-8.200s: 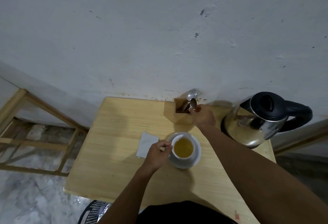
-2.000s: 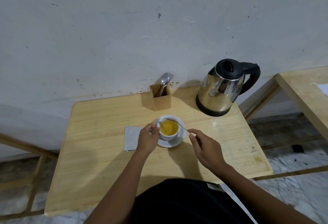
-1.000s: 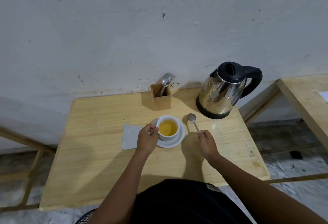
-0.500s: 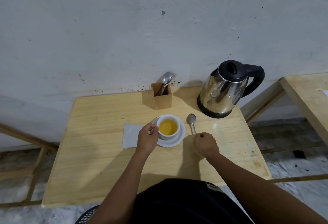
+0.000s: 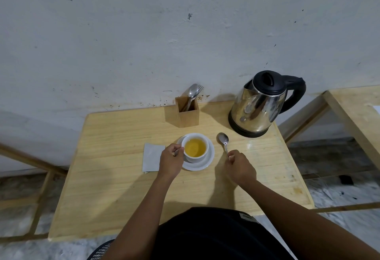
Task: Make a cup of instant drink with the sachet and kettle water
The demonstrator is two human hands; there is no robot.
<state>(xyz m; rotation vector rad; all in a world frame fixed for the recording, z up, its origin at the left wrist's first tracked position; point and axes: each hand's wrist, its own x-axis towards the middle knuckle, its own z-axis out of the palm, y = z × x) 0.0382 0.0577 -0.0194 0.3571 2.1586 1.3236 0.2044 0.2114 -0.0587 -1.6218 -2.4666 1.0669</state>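
The cup (image 5: 195, 147) of yellow drink sits on its saucer (image 5: 207, 162) mid-bench, the left hand (image 5: 171, 161) pinching its handle. The right hand (image 5: 239, 168) grips the spoon (image 5: 224, 141) handle, bowl on the bench (image 5: 115, 177). Release it flat, clear of the saucer.

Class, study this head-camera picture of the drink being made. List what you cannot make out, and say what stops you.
1. Cup handle: head view, covered by the left hand.
2. Spoon handle end: inside the right hand.
3. Water level in the kettle: closed lid and steel wall hide it.
4. Sachet print: too small; its right edge lies under the left hand.
5. Lower cutlery in the wooden holder: hidden by its walls.
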